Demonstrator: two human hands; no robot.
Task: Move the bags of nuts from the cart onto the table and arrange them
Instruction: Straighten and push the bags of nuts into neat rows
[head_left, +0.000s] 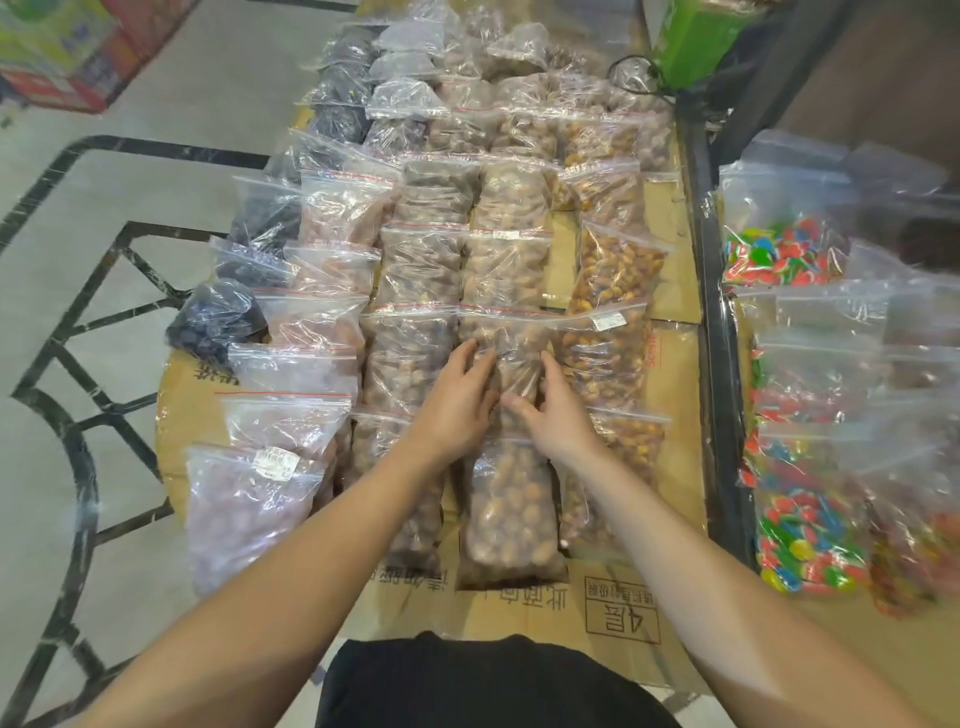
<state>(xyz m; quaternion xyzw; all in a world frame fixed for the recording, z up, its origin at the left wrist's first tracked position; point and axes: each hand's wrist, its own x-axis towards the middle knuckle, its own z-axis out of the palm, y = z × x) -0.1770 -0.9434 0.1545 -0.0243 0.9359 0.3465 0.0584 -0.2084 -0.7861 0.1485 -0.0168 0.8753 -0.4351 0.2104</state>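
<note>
Two hands, left (460, 395), right (553, 410), flanking one nut bag (511, 358), cardboard-covered table (613, 618)

Person pressing both hands on a bag of nuts in the middle row.

Left hand (457, 395) and right hand (553, 410) are lying flat with fingers spread on a clear zip bag of brown nuts (506, 353), one hand on each side of it. The bag is sitting among rows of similar bags covering the cardboard-lined table (613, 618). Dark-filled bags (218, 317) are lining the left edge, golden nut bags (615, 270) are running just right of the hands. Bags of colourful candy (795, 540) are lying on the far right, past a black rail (719, 364), blurred.
</note>
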